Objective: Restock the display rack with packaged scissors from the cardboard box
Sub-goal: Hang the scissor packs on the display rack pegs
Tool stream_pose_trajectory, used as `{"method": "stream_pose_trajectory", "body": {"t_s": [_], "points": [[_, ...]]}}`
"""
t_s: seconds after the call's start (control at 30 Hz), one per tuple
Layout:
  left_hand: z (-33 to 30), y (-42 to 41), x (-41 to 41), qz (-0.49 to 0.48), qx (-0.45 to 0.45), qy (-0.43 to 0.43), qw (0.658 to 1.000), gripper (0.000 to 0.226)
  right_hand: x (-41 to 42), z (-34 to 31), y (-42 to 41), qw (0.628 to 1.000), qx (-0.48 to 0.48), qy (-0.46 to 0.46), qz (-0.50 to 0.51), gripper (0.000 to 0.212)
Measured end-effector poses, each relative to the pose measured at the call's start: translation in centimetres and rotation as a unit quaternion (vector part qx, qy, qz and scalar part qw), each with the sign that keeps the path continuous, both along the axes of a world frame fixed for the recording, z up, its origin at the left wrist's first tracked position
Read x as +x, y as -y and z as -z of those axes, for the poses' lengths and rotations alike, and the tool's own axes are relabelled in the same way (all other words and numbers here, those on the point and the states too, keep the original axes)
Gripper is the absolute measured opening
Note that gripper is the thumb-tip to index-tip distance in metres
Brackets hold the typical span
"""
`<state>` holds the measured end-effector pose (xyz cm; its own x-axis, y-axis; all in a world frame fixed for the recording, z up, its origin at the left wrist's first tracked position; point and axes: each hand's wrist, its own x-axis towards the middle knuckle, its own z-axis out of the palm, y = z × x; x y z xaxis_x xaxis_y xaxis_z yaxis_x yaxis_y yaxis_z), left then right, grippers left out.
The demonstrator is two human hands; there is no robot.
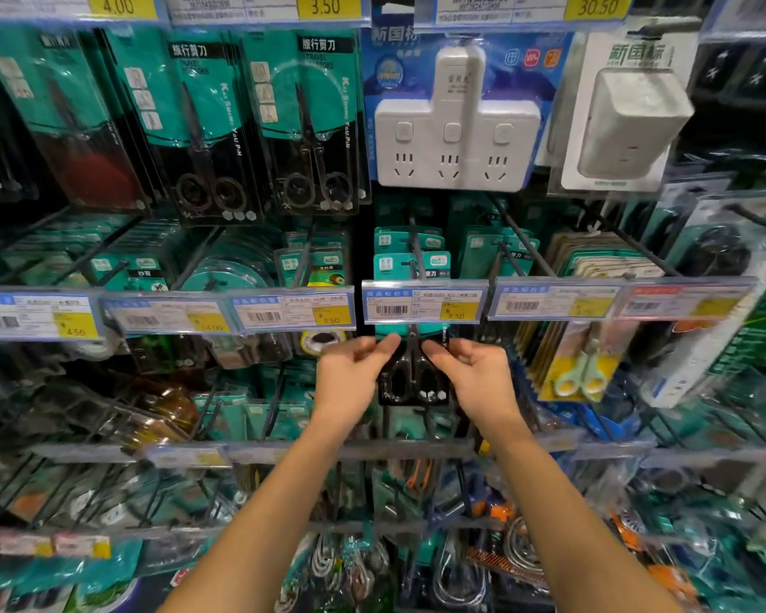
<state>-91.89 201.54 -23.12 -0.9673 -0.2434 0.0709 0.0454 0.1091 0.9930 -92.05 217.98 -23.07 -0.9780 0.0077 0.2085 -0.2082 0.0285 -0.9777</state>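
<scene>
Both your hands pinch one pack of scissors (412, 373) at its side edges: left hand (355, 378) on its left, right hand (474, 373) on its right. It hangs just below the price tag (423, 303) of the display rack (284, 451), mid-row.

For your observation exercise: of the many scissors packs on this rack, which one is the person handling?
The black-handled scissors pack beneath the central 3.50 price tag, pinched between the left hand and right hand.

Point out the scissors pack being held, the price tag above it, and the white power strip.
scissors pack (412, 378), head view, black handle loops
price tag (423, 306), head view, label face
white power strip (456, 139), head view, middle switch area
</scene>
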Motion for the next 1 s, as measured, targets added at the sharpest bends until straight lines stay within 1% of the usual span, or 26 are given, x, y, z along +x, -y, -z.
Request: {"method": "stream_pose_trajectory", "body": {"t_s": [0.03,0.07,0.1,0.13,0.17,0.23,0.33,0.4,0.43,0.47,0.5,0.53,0.57,0.67,0.7,0.8,0.9,1.0], "points": [[0.1,-0.1,-0.5,-0.016,-0.006,0.001,1.000,0.018,-0.5,0.1,0.1,1.000,0.013,0.001,0.003,0.017],[0.0,-0.2,-0.9,-0.032,-0.003,-0.002,0.999,0.018,-0.9,0.1,0.1,1.000,0.026,-0.003,0.006,0.022],[0.1,-0.2,-1.3,-0.044,-0.003,-0.008,0.999,0.018,-1.3,0.1,0.1,0.999,0.033,-0.012,0.011,0.033],[0.0,-0.2,-1.6,-0.051,-0.017,-0.017,0.998,0.019,-1.6,0.0,0.2,0.999,0.037,-0.020,0.016,0.041],[0.1,-0.2,-2.0,-0.054,-0.048,-0.029,0.997,0.020,-1.8,-0.1,0.3,0.999,0.042,-0.024,0.021,0.045],[0.1,-0.3,-2.7,-0.051,-0.097,-0.046,0.993,0.022,-2.3,-0.5,0.6,0.998,0.049,-0.026,0.021,0.044],[0.3,-0.2,-3.8,-0.054,-0.109,-0.053,0.991,0.042,-3.1,-0.6,0.7,0.996,0.071,-0.052,0.035,0.053],[0.2,-0.5,-4.4,-0.050,-0.097,-0.041,0.993,0.042,-3.7,-0.5,0.6,0.994,0.086,-0.059,0.041,0.052],[0.0,-0.7,-4.7,-0.054,-0.078,-0.032,0.995,0.034,-4.1,-0.4,0.5,0.993,0.091,-0.058,0.042,0.051],[-0.3,-1.0,-4.7,-0.056,-0.071,-0.026,0.996,0.021,-4.4,-0.4,0.5,0.993,0.093,-0.052,0.044,0.048],[-0.5,-1.3,-4.9,-0.058,-0.069,-0.026,0.996,0.023,-4.7,-0.5,0.5,0.993,0.096,-0.044,0.048,0.043],[-0.4,-1.4,-5.2,-0.057,-0.074,-0.028,0.995,0.035,-5.0,-0.5,0.6,0.993,0.096,-0.035,0.054,0.037],[-0.5,-1.6,-5.3,-0.059,-0.077,-0.031,0.995,0.039,-5.3,-0.5,0.7,0.993,0.100,-0.026,0.064,0.032],[-0.6,-1.7,-5.3,-0.047,-0.098,-0.031,0.994,0.030,-5.8,-0.5,1.0,0.988,0.131,0.001,0.087,0.026],[-0.6,-1.7,-5.3,-0.048,-0.111,-0.027,0.992,0.030,-5.8,-0.5,1.1,0.985,0.143,0.017,0.091,0.028],[-1.0,-2.0,-4.7,-0.052,-0.140,0.005,0.989,0.034,-5.5,-0.7,1.3,0.968,0.213,0.053,0.117,0.047],[-1.3,-2.0,-3.8,-0.027,-0.186,0.038,0.981,0.036,-4.5,-0.9,1.3,0.946,0.292,0.060,0.126,0.047],[-1.8,-2.0,-2.0,0.015,-0.233,0.098,0.968,0.052,-3.1,-0.9,1.3,0.928,0.341,0.074,0.130,0.047]]}}
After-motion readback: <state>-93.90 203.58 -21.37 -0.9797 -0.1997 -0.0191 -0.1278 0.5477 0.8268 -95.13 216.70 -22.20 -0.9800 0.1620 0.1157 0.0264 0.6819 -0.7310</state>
